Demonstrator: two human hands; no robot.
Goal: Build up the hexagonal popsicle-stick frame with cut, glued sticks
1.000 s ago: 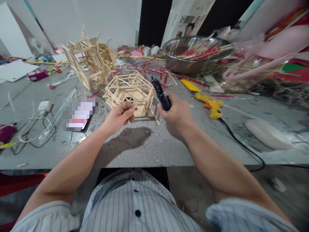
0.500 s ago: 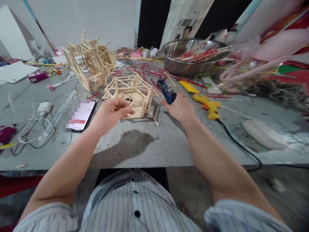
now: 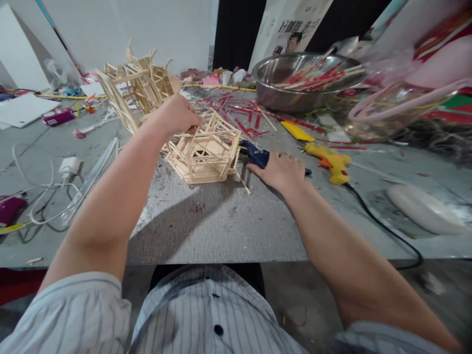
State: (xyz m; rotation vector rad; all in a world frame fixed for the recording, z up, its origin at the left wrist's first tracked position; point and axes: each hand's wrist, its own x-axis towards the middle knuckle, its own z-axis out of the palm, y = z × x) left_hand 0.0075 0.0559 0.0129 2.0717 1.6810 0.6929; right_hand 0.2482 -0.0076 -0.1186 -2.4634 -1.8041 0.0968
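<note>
My left hand [image 3: 180,116] reaches over the back left of a small hexagonal frame of thin wooden sticks [image 3: 210,169]. Its fingers are pinched together at the frame's upper edge; what lies between them is hidden. On the table to the frame's right, my right hand [image 3: 283,169] is closed over a dark blue hand tool [image 3: 260,156], whose exact kind I cannot make out. One end of the tool points toward the frame, and a bit of the other pokes out beyond the hand. A loose stick [image 3: 244,184] slants out by the frame's right corner.
Behind my left arm stands a larger stick structure [image 3: 147,81]. A yellow glue gun [image 3: 332,162] with a black cord lies to the right, near a yellow strip [image 3: 295,131]. Farther back are a steel basin [image 3: 275,98] of sticks and scattered red strips [image 3: 254,118]. A white charger [image 3: 70,167] lies left.
My left hand has moved up and away, from the frame's near side to its far left; its forearm now covers the phone. My right hand has lowered the blue tool toward the table.
</note>
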